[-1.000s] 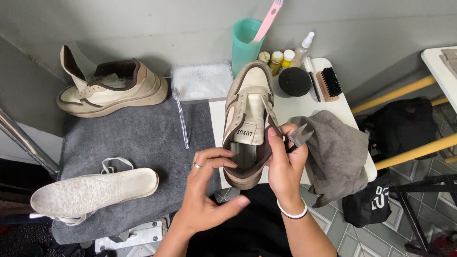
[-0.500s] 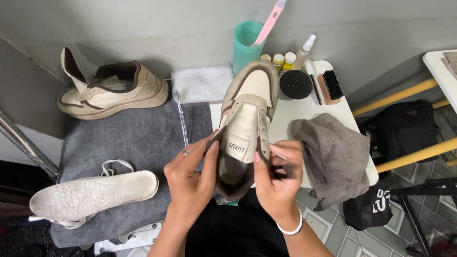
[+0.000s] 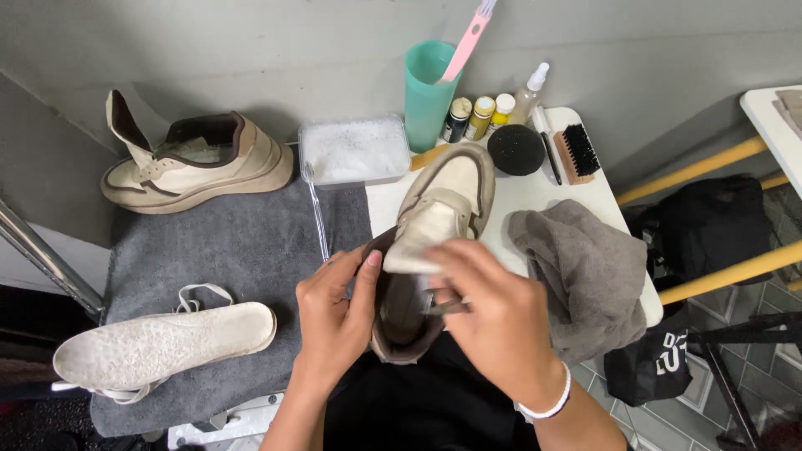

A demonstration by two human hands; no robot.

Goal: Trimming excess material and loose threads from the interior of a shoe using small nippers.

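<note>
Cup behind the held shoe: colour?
Teal green cup, holding a pink-handled brush; clearest in the head view.

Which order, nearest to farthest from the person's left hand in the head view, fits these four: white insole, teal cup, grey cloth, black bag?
From the left hand:
1. White insole, to its left on the grey mat.
2. Grey cloth, to the right; close to the insole's distance, so hard to call.
3. Teal cup, far up by the wall.
4. Black bag, far right.

Grey plaster wall point(image 3: 251, 50) is running along the top. White table point(image 3: 585, 179) is standing against it, a grey mat point(image 3: 225, 250) hanging over its left edge. Grey tiled floor point(image 3: 660, 422) is showing lower right. Yellow rails point(image 3: 718, 276) are crossing at right.
</note>
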